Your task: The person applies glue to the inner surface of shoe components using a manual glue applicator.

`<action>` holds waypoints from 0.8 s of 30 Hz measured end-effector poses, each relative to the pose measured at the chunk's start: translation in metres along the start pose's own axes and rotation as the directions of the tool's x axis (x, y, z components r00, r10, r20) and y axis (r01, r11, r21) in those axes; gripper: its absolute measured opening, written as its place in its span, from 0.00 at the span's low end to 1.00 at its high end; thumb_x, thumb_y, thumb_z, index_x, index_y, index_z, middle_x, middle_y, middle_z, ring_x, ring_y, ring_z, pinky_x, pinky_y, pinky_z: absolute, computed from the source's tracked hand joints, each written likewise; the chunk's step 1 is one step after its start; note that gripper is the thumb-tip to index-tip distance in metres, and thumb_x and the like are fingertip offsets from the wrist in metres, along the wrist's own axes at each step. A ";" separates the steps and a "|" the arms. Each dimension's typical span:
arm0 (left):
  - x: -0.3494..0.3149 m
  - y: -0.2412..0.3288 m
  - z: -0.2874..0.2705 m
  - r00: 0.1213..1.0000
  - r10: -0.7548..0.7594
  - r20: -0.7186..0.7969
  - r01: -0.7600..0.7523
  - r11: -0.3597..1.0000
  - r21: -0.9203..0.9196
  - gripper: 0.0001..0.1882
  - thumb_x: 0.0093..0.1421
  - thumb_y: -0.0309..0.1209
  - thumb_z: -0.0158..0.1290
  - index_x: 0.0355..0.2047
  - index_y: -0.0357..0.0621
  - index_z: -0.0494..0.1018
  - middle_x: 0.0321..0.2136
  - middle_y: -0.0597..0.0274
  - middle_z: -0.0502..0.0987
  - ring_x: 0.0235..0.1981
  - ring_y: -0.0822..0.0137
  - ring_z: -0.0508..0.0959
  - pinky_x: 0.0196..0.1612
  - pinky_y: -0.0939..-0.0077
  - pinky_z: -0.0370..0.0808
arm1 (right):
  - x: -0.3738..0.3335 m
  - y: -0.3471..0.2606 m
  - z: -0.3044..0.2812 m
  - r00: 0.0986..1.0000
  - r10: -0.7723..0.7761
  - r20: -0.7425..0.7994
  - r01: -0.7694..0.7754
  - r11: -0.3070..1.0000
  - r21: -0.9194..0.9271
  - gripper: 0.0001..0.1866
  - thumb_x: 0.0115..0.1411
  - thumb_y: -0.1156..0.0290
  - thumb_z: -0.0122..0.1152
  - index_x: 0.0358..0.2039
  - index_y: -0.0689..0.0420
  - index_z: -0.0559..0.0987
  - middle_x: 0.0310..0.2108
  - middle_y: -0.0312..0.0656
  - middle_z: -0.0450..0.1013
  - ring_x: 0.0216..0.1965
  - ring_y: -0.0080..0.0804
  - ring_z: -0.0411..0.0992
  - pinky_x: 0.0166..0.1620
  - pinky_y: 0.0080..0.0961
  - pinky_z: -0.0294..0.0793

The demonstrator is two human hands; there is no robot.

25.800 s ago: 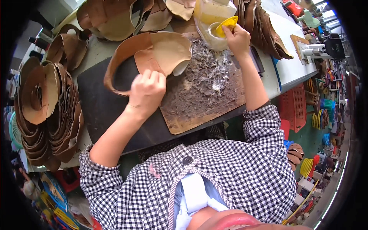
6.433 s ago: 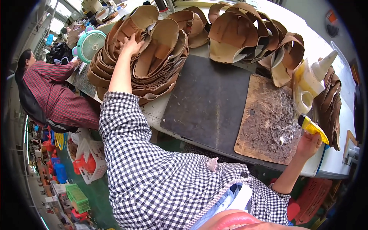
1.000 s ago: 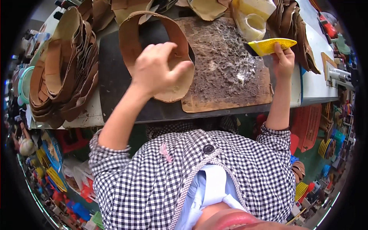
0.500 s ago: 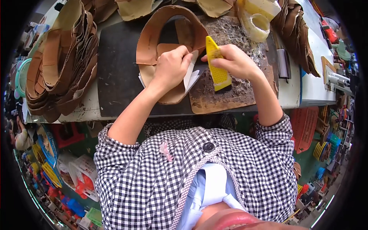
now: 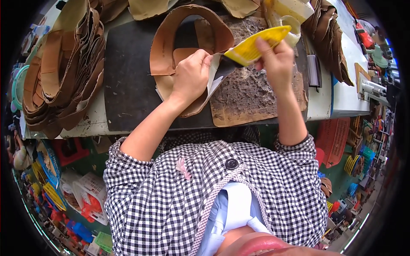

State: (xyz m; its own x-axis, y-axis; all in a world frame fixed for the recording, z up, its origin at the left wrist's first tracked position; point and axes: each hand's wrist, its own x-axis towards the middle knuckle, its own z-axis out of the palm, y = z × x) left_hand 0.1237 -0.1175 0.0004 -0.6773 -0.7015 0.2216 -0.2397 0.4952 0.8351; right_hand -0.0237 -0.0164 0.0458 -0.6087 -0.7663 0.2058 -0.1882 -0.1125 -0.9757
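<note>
A brown leather-like piece [image 5: 162,47], bent into a loop with a pale lining, lies on the black mat [image 5: 128,81]. My left hand [image 5: 191,76] is closed on its right side, fingers pinching the edge beside a white flap [image 5: 214,70]. My right hand [image 5: 276,57] grips a yellow flat-handled tool [image 5: 260,42] with a dark end. That end points left and reaches the flap's edge; whether it touches cannot be made out. Beneath the tool lies a rough, glue-crusted board [image 5: 245,100].
Stacks of similar brown pieces stand at the left [image 5: 70,77] and hang at the right [image 5: 326,38]; more lie along the far edge. A glue-stained translucent container [image 5: 294,10] is at the back right. A red basket [image 5: 331,141] stands below the table on the right.
My right hand has turned the yellow tool from upright to slanting, with its dark end now at the piece's edge. My left hand keeps its hold in nearly the same place.
</note>
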 end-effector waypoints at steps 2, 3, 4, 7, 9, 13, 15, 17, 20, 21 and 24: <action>0.000 0.000 0.004 1.000 -0.015 -0.022 0.015 1.000 0.017 0.07 0.54 0.29 0.44 0.23 0.38 0.67 0.21 0.50 0.72 0.25 0.51 0.72 0.27 0.63 0.67 | -0.018 0.014 0.021 0.998 -0.025 -0.051 0.018 0.992 -0.126 0.08 0.53 0.70 0.55 0.25 0.63 0.72 0.17 0.37 0.70 0.13 0.18 0.65 0.16 0.15 0.63; 0.000 -0.001 0.004 1.000 -0.020 -0.021 0.021 1.000 0.016 0.07 0.54 0.29 0.44 0.23 0.38 0.67 0.21 0.50 0.72 0.25 0.51 0.72 0.27 0.63 0.67 | -0.021 0.026 0.025 0.979 -0.186 -0.084 0.154 0.942 -0.297 0.06 0.52 0.73 0.55 0.25 0.63 0.72 0.16 0.41 0.69 0.14 0.24 0.67 0.18 0.19 0.65; 0.000 -0.001 0.004 1.000 -0.013 -0.019 0.013 1.000 0.003 0.06 0.54 0.28 0.44 0.23 0.38 0.67 0.21 0.50 0.72 0.25 0.51 0.72 0.27 0.63 0.67 | -0.023 0.031 0.024 0.959 -0.259 -0.118 0.204 0.914 -0.350 0.05 0.52 0.74 0.55 0.24 0.63 0.72 0.15 0.44 0.69 0.15 0.27 0.69 0.18 0.20 0.65; 0.000 -0.005 0.004 0.997 0.073 0.006 -0.073 0.997 -0.016 0.04 0.52 0.26 0.44 0.23 0.38 0.66 0.21 0.51 0.71 0.25 0.52 0.72 0.26 0.65 0.67 | -0.030 0.040 0.025 0.909 -0.400 -0.116 0.304 0.826 -0.474 0.04 0.51 0.76 0.55 0.26 0.63 0.72 0.21 0.46 0.71 0.20 0.34 0.72 0.22 0.21 0.69; 0.002 -0.009 0.003 0.988 0.153 0.028 -0.152 0.988 -0.025 0.02 0.51 0.24 0.45 0.23 0.39 0.65 0.21 0.52 0.71 0.25 0.53 0.72 0.26 0.66 0.68 | -0.034 0.044 0.028 0.871 -0.482 -0.094 0.385 0.790 -0.477 0.06 0.50 0.76 0.55 0.29 0.64 0.72 0.25 0.46 0.72 0.21 0.36 0.72 0.24 0.21 0.70; 0.006 -0.015 -0.001 0.921 0.374 0.106 -0.376 0.927 -0.007 0.02 0.48 0.19 0.47 0.25 0.35 0.67 0.22 0.54 0.72 0.23 0.61 0.73 0.27 0.77 0.69 | -0.037 0.047 0.025 0.856 -0.508 -0.091 0.402 0.766 -0.502 0.06 0.50 0.77 0.55 0.29 0.64 0.72 0.25 0.46 0.72 0.22 0.36 0.72 0.24 0.21 0.70; 0.008 -0.014 -0.003 0.916 0.375 0.143 -0.375 0.926 -0.030 0.03 0.48 0.18 0.47 0.25 0.35 0.67 0.23 0.55 0.72 0.23 0.61 0.73 0.28 0.77 0.70 | -0.038 0.045 0.024 0.835 -0.547 -0.052 0.430 0.710 -0.557 0.06 0.50 0.78 0.55 0.29 0.64 0.71 0.25 0.45 0.72 0.21 0.36 0.72 0.24 0.21 0.71; 0.010 -0.012 -0.005 0.926 0.331 0.184 -0.320 0.943 -0.089 0.03 0.47 0.17 0.47 0.25 0.35 0.67 0.22 0.55 0.72 0.24 0.61 0.73 0.28 0.77 0.70 | -0.040 0.049 0.020 0.845 -0.527 -0.092 0.402 0.739 -0.540 0.06 0.50 0.78 0.55 0.29 0.65 0.71 0.24 0.46 0.72 0.21 0.36 0.72 0.23 0.21 0.71; 0.016 -0.014 -0.010 0.878 0.409 0.250 -0.383 0.912 -0.146 0.03 0.47 0.17 0.47 0.25 0.34 0.67 0.22 0.55 0.71 0.24 0.62 0.73 0.28 0.77 0.70 | -0.040 0.052 0.020 0.839 -0.526 -0.138 0.391 0.760 -0.519 0.05 0.49 0.78 0.55 0.28 0.65 0.71 0.24 0.45 0.72 0.20 0.35 0.72 0.23 0.21 0.70; 0.018 -0.014 -0.011 0.878 0.407 0.252 -0.382 0.913 -0.145 0.03 0.47 0.17 0.47 0.25 0.34 0.67 0.22 0.55 0.71 0.24 0.62 0.73 0.28 0.77 0.70 | -0.039 0.053 0.020 0.825 -0.546 -0.146 0.407 0.753 -0.518 0.05 0.49 0.78 0.55 0.28 0.64 0.71 0.24 0.45 0.72 0.20 0.35 0.72 0.23 0.21 0.70; 0.021 -0.013 -0.012 0.849 0.411 0.332 -0.385 0.912 -0.143 0.03 0.47 0.17 0.47 0.25 0.34 0.66 0.22 0.55 0.71 0.25 0.63 0.73 0.28 0.78 0.69 | -0.040 0.048 0.020 0.833 -0.546 -0.094 0.426 0.740 -0.521 0.05 0.49 0.78 0.56 0.28 0.63 0.72 0.23 0.44 0.72 0.19 0.34 0.71 0.22 0.20 0.70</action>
State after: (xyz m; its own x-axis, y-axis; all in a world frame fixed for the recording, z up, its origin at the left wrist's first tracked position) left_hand 0.1207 -0.1450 0.0001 -0.9046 -0.2219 0.3639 0.1419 0.6484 0.7480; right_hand 0.0067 -0.0038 -0.0106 -0.4769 -0.5170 0.7108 -0.7998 -0.0802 -0.5949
